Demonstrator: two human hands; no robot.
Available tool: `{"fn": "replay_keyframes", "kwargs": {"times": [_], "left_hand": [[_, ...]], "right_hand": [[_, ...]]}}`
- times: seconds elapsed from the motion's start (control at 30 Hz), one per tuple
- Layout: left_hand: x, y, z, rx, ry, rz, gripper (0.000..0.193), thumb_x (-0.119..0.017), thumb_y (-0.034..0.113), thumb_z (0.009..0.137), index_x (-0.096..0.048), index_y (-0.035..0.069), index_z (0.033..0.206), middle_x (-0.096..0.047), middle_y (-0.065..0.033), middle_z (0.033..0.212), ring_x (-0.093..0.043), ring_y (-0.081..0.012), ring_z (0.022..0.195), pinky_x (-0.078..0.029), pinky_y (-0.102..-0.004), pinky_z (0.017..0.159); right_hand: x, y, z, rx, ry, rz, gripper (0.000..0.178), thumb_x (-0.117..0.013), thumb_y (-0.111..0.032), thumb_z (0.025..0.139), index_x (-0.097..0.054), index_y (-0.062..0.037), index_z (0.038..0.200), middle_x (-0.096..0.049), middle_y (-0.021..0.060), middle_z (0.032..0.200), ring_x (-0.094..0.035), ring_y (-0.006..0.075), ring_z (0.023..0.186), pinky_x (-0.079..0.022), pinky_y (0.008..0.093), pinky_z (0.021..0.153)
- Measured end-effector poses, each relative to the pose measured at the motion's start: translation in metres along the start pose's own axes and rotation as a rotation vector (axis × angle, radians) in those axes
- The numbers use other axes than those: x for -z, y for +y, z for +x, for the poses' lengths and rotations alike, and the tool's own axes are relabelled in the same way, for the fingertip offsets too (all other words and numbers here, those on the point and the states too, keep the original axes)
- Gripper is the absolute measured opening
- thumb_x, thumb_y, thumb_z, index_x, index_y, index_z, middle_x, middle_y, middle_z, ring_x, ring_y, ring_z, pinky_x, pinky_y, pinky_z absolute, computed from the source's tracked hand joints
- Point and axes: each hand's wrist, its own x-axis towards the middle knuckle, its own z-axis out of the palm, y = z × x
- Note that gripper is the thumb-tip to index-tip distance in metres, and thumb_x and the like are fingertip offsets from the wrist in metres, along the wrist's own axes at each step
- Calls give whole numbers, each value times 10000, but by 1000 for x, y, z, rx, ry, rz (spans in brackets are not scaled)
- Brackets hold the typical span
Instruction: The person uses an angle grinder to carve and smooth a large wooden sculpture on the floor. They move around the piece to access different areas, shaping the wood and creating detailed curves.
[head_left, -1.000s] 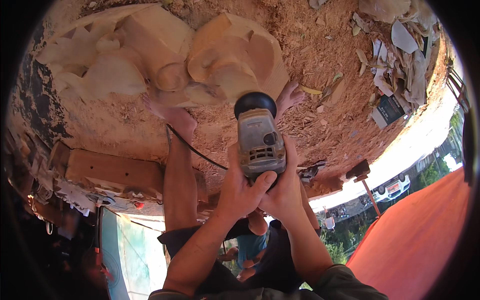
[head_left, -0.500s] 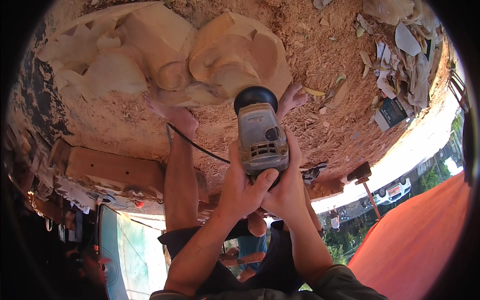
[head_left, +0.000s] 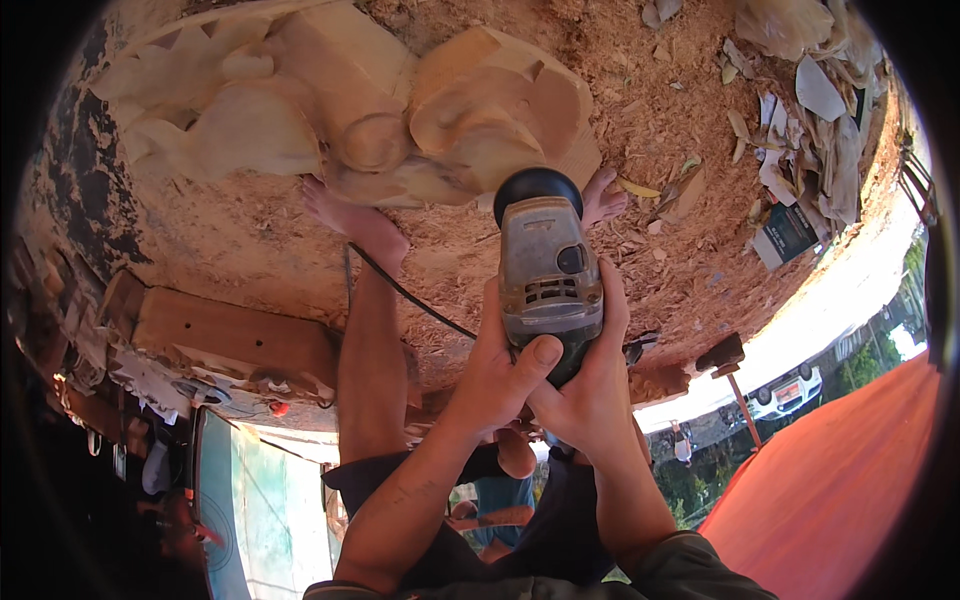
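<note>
A scuffed grey power tool with a black rear end [head_left: 552, 262] is held out above the ground between two bare feet [head_left: 358, 220]. Its black, dome-shaped disc [head_left: 538, 190] is pointed away from the body and seen against the near edge of a pale, carved wooden piece with rounded hollows [head_left: 350, 95]; contact cannot be told. The tool is clasped from one side by the left hand [head_left: 492, 380] and from the other by the right hand [head_left: 588, 392], fingers curled closely around it. A thin black cord [head_left: 410, 295] is trailed across the left shin. Room is left on shaving-strewn brown ground [head_left: 660, 120], bounded at right by heaped pale scraps [head_left: 825, 150]. Pale lettering is borne by a dark carton [head_left: 786, 235]; a small mark on the tool is illegible.
</note>
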Motion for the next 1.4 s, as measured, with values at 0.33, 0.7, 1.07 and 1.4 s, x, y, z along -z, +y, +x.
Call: {"fn": "replay_keyframes", "kwargs": {"times": [0.33,0.7,1.07,1.4], "left_hand": [[15,21,-7,-41,175,-40,801,-714,457,1054,-311,34,1602,-545,-134,1478,-541,-211,1353,-431,-382,1166],[26,38,-21,3,239,-105,759,-642,438,1096,-287,11,1614,-536,-150,1494,-559,-218,1357,-460,-381,1154],[26,26,-14,-51,220,-104,658,-635,384,1110,-315,34,1566,-548,-133,1445,-552,-195,1326,-455,-367,1136],[28,20,-11,-91,177,-138,812,-670,488,1075,-285,14,1611,-523,-144,1501,-538,-215,1367,-455,-373,1151]], "right_hand": [[-22,-38,24,-103,-141,-76,1038,-747,-128,860,-146,-43,1701,-612,381,1370,-667,569,1166,-584,531,931],[-37,-65,33,-220,-217,-122,1005,-730,-152,869,-177,-80,1705,-628,375,1341,-672,578,1111,-577,546,881],[-40,-54,37,-181,-201,-158,986,-743,-174,875,-202,-73,1692,-582,369,1431,-629,566,1241,-564,536,951],[-33,-50,38,-29,-199,-192,967,-771,-155,871,-252,-22,1677,-575,353,1446,-646,545,1242,-566,524,978]]}}
